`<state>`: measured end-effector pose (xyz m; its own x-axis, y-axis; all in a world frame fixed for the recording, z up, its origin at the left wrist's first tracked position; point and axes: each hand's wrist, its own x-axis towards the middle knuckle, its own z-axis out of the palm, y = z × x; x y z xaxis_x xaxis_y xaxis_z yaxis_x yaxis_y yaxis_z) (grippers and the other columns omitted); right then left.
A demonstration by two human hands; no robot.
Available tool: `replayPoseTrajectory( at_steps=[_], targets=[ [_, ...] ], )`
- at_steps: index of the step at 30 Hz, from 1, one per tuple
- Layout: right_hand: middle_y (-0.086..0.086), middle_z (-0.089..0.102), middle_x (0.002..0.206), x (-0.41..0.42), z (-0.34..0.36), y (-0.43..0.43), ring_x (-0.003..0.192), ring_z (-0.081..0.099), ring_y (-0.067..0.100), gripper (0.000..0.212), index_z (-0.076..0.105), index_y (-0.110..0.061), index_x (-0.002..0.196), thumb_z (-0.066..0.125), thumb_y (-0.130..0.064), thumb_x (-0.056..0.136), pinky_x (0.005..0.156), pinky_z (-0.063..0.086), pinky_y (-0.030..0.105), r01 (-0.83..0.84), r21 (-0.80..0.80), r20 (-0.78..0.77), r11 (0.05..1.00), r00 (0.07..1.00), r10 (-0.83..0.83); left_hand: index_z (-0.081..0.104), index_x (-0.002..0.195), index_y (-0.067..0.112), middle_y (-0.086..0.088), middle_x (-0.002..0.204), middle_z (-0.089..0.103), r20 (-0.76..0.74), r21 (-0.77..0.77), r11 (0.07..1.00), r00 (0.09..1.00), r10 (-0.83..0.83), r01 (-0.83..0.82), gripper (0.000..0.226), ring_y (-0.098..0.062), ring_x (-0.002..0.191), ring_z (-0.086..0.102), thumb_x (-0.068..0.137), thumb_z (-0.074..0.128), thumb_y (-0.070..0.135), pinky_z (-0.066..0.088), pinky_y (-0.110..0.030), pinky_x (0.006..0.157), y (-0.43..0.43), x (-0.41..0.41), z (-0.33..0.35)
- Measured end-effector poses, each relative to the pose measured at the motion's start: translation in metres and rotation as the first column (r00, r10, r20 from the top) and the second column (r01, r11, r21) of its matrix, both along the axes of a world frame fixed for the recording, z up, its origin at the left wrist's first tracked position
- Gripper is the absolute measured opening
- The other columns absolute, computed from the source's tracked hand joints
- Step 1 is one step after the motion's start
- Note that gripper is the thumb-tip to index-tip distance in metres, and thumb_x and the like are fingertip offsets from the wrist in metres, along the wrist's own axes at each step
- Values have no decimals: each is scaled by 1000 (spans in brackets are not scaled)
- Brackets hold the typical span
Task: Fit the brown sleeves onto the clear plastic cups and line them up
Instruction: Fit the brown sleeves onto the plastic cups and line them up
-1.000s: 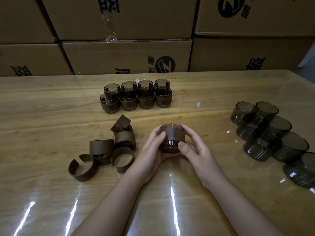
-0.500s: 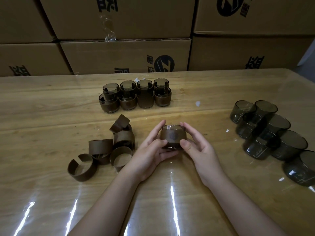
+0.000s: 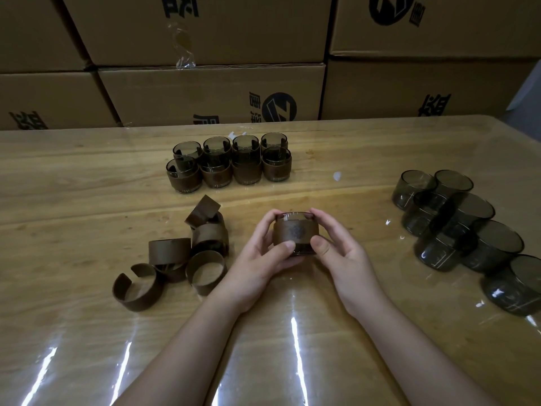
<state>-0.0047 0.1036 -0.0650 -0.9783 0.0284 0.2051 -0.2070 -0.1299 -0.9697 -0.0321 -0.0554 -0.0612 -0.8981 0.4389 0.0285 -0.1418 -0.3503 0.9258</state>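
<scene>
So we've got our left hand (image 3: 257,259) and right hand (image 3: 341,253) both wrapped round one smoky clear plastic cup (image 3: 295,232) with its brown sleeve (image 3: 295,234) on, above the wooden bench (image 3: 87,200).

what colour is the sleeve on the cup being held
Brown, with a faint round emblem on the sleeve; the head view shows it.

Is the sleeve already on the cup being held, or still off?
On. The brown sleeve wraps the cup, whose rim shows above it, held between left hand and right hand.
</scene>
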Motion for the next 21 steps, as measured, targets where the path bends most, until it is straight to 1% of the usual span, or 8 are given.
replayPoseTrajectory(
  at_steps=[2, 5, 11, 13, 16, 19, 21],
  targets=[
    [-26, 66, 113, 0, 0, 0, 106, 60, -7, 38, 55, -25, 122, 54, -5, 90, 81, 46, 9, -5, 0, 4, 1000, 1000, 5, 46, 129, 26, -16, 135, 51, -15, -6, 1000, 1000, 1, -1, 50, -27, 119, 58, 83, 59, 12, 52, -41, 93, 0, 0, -1],
    [-26, 66, 111, 0, 0, 1, 104, 61, -8, 38, 55, -24, 122, 52, -2, 91, 81, 46, 9, -5, 0, 6, 1000, 1000, 5, 46, 129, 28, -15, 135, 50, -30, -20, 1000, 1000, 3, -4, 50, -25, 118, 58, 83, 59, 12, 51, -40, 94, 0, 1, -2],
    [-28, 67, 108, 1, 0, 0, 102, 61, -10, 37, 55, -24, 122, 52, -3, 91, 80, 47, 8, 0, 4, 5, 1000, 1000, 0, 42, 133, 25, -16, 136, 49, -35, -39, 999, 999, 11, -12, 54, -25, 119, 57, 84, 60, 13, 51, -42, 96, 0, 2, -2],
    [-27, 68, 106, 1, 0, 0, 101, 61, -9, 37, 55, -24, 122, 53, -4, 91, 80, 47, 9, 6, 11, 7, 1000, 1000, -7, 44, 132, 26, -13, 134, 51, -37, -44, 999, 999, 11, -13, 53, -25, 119, 57, 84, 61, 14, 51, -41, 96, 0, 2, -3],
    [-26, 68, 106, 1, 0, 0, 101, 62, -8, 38, 56, -27, 121, 53, -2, 92, 81, 48, 11, 11, 17, 11, 1000, 1000, -11, 48, 128, 31, -7, 129, 55, -41, -53, 998, 999, 22, -24, 49, -20, 115, 59, 83, 61, 15, 52, -37, 91, 1, 1, -3],
    [-26, 67, 110, 0, -1, -1, 104, 61, -6, 36, 57, -29, 121, 55, -8, 91, 82, 48, 13, 20, 10, 9, 1000, 1000, -20, 48, 129, 32, -7, 131, 55, -36, -65, 997, 999, 26, -29, 49, -19, 116, 60, 85, 61, 15, 52, -35, 91, 1, 2, -3],
    [-24, 64, 118, -1, -2, -1, 111, 60, -2, 36, 58, -32, 121, 59, -21, 86, 88, 49, 18, 35, -11, 16, 999, 999, -35, 46, 131, 37, -6, 132, 56, -46, -95, 995, 999, 24, -29, 52, -21, 118, 60, 86, 63, 17, 52, -35, 91, 2, 2, -1]
  ],
)
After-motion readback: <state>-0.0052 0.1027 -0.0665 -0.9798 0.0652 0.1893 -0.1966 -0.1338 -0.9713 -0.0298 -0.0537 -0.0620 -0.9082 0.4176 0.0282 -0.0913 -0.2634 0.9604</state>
